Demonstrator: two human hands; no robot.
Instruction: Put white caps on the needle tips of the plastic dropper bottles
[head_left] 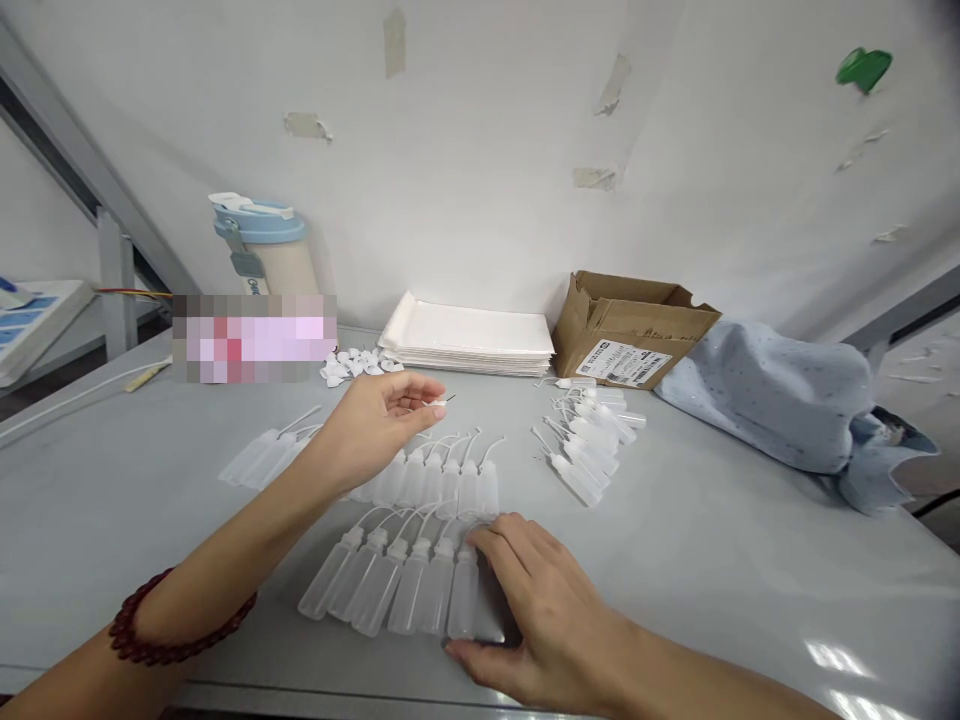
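My left hand point(386, 420) is raised over the middle of the table, its thumb and fingertips pinching a small white cap point(440, 403) with a thin dark needle sticking out. My right hand point(544, 610) curves around the last translucent squeeze bottle point(463, 595) in the front row, index finger at its neck and thumb at its base. Several like bottles point(386, 590) lie side by side to its left, with thin curved white strips at their necks. Behind them lies a second row of bottles point(450, 485), partly hidden by my left hand. More bottles point(259, 455) lie beyond my left forearm.
A pile of needle-tipped bottles point(589, 440) lies at the right. Loose white caps point(360, 362), a stack of white padded envelopes point(469, 335) and an open cardboard box point(630, 325) stand along the back. A tumbler point(277, 250) is back left; blue cloth point(765, 400) lies right.
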